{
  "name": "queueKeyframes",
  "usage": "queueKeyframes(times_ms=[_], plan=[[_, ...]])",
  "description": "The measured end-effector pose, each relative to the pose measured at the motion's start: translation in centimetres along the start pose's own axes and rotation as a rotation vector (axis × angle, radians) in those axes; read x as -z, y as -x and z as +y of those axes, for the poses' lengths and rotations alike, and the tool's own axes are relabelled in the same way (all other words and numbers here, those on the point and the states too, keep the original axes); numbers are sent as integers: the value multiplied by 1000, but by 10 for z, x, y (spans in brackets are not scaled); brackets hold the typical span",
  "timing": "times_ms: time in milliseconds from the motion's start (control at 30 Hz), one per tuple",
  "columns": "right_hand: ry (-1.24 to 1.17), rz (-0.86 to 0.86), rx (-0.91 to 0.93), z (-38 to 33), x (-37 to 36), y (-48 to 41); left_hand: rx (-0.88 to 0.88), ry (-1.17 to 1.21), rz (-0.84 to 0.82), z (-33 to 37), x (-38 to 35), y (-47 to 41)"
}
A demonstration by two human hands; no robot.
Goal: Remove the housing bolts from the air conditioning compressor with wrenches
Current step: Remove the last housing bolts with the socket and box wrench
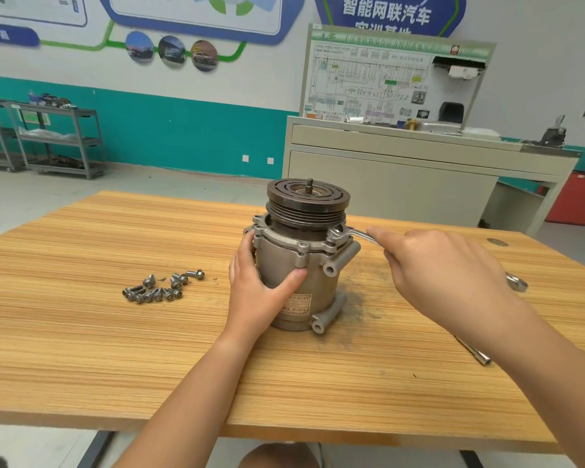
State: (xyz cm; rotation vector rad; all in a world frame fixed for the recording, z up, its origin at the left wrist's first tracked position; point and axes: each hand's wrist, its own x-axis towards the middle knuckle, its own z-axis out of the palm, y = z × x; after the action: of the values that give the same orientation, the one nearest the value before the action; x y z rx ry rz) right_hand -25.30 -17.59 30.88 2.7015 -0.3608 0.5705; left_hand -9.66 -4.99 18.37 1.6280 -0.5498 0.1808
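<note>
The grey air conditioning compressor [318,285] stands upright on the wooden table [115,349], its dark pulley on top. My left hand [254,285] grips the housing from the left, thumb across the front. My right hand [443,268] holds the handle of a silver ring wrench [348,235], whose ring end sits on a bolt at the right side of the top flange. Several removed bolts [159,288] lie in a loose pile on the table to the left of the compressor.
Partly hidden by my right arm, another wrench end [517,282] and a slim metal tool [475,351] lie on the table at the right. Dark grime marks the wood beside the compressor. A beige training bench [402,170] and grey shelving carts [58,143] stand behind.
</note>
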Motion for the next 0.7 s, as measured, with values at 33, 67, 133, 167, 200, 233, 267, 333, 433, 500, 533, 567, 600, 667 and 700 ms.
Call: queueKeyframes(times_ms=[33,67,133,167,200,233,267,333,433,500,533,567,600,667,700], plan=[[78,-18,6,-3,3,-2,-1,1,1,0,0,0],[158,-37,25,-7,7,-4,-3,4,3,0,0,0],[278,-86,93,-18,14,-7,-5,6,6,-1,0,-1],[313,-113,137,-22,17,-7,-2,6,6,-1,-1,-1],[331,-135,174,-26,19,-8,0,6,7,-1,-1,-1],[344,-140,208,-26,19,-9,1,8,7,-1,-1,-1],[363,-128,237,-25,18,-11,1,10,5,-1,-1,-1],[412,-92,282,-16,18,-15,1,10,1,0,-1,-1],[386,-55,300,9,19,-32,5,1,1,1,0,0],[403,-42,304,23,15,-50,1,-6,7,2,0,1],[406,-33,302,27,10,-59,2,-7,9,2,0,1],[392,-19,296,27,4,-67,5,-8,10,1,0,1],[361,0,292,26,-5,-73,8,-10,8,1,0,1],[268,44,281,22,-28,-81,8,-11,5,1,1,0],[219,67,274,21,-40,-82,7,-9,2,1,1,0]])
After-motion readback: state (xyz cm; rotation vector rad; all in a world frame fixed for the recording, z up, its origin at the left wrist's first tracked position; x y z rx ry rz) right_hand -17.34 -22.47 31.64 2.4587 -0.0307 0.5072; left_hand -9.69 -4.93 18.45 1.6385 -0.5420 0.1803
